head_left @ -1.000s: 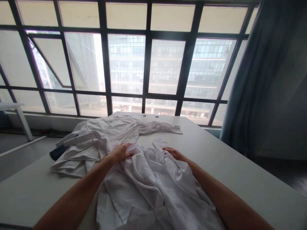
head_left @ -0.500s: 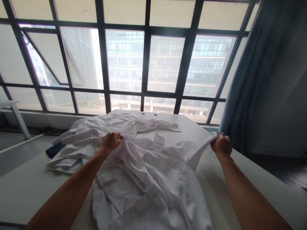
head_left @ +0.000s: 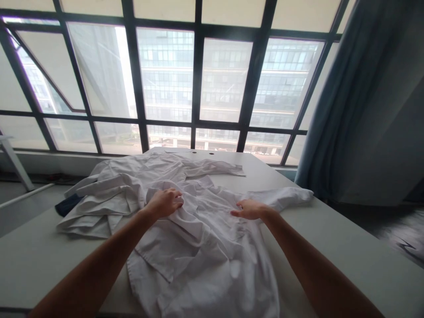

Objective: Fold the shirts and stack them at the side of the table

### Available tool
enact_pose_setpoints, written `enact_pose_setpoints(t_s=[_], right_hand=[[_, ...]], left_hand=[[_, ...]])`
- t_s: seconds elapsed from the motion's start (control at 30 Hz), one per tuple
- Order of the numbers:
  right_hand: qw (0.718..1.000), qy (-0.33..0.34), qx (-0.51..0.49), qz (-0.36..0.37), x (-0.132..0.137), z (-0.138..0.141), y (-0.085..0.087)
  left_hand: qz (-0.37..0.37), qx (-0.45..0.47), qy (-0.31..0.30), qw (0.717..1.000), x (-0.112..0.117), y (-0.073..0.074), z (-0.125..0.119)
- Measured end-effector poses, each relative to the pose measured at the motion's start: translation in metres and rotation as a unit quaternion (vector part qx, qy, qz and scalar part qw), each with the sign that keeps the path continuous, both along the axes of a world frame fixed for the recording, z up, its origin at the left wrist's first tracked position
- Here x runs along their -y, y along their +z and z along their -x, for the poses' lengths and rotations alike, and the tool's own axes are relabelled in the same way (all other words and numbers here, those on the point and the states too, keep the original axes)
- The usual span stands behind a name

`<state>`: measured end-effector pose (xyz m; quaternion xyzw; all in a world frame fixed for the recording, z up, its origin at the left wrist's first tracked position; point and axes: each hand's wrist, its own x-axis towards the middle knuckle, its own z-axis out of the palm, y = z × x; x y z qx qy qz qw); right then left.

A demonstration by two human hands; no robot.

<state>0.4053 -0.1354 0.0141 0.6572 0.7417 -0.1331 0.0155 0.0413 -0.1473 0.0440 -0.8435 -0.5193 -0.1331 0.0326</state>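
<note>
A crumpled white long-sleeved coat (head_left: 212, 256) lies spread on the white table in front of me, its lower part toward me. Over its upper left side is my left hand (head_left: 164, 203), fingers loosely bent and apart, with white cloth showing between them. My right hand (head_left: 249, 209) is open, fingers stretched out over the coat's upper right side near the shoulder. Beyond that hand, one sleeve (head_left: 288, 196) reaches out to the right across the table. Whether either palm presses on the cloth is hard to tell.
More white garments (head_left: 109, 194) are heaped at the back left, one sleeve stretching right. A dark blue piece of cloth (head_left: 68, 205) pokes out beside them. The white table (head_left: 351, 247) extends toward dark-framed windows (head_left: 197, 79). A blue-grey curtain (head_left: 326, 110) hangs at right.
My right hand has let go of the sleeve end and moved left over the coat; the sleeve now rests on the table. My left hand has loosened and shifted slightly right.
</note>
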Motion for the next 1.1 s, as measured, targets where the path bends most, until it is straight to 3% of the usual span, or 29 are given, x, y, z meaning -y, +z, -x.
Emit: enact_pose_setpoints(t_s=[0.13,0.3,0.4,0.5,0.6,0.67,0.77,0.9,0.97,1.03,1.1], right_hand=[[0.994,-0.108,0.030,-0.009,-0.011,-0.025,-0.010],[0.953,-0.236,0.080,-0.172,-0.019,-0.042,-0.015],[0.955,-0.193,0.059,-0.217,-0.014,-0.029,-0.005],[0.989,-0.078,-0.041,-0.118,-0.004,-0.018,0.006],[0.996,0.021,-0.089,-0.024,0.002,-0.019,0.006],[0.994,0.058,-0.089,-0.012,0.001,-0.025,0.000],[0.993,0.063,-0.081,-0.052,-0.008,-0.028,-0.015],[0.982,-0.040,-0.020,-0.183,-0.020,-0.016,-0.026],[0.965,-0.064,0.013,-0.252,-0.020,-0.007,-0.022],[0.955,-0.043,0.018,-0.293,-0.013,-0.001,-0.011],[0.964,0.006,-0.018,-0.263,-0.002,0.001,0.004]], left_hand=[[0.110,-0.031,-0.033,0.993,0.002,-0.010,-0.001],[0.129,-0.062,-0.066,0.987,-0.006,-0.030,0.000],[0.149,-0.054,-0.046,0.986,-0.015,-0.035,0.004],[0.170,-0.042,-0.011,0.985,-0.025,-0.035,0.014],[0.160,-0.011,-0.005,0.987,-0.033,-0.038,0.027],[0.148,0.012,-0.008,0.989,-0.036,-0.041,0.033],[0.151,0.002,0.004,0.989,-0.040,-0.047,0.035],[0.074,-0.019,0.040,0.996,-0.044,-0.052,0.029],[0.002,-0.004,0.049,0.999,-0.044,-0.049,0.025],[-0.063,0.017,0.043,0.997,-0.041,-0.043,0.021],[-0.093,0.039,0.011,0.995,-0.036,-0.032,0.019]])
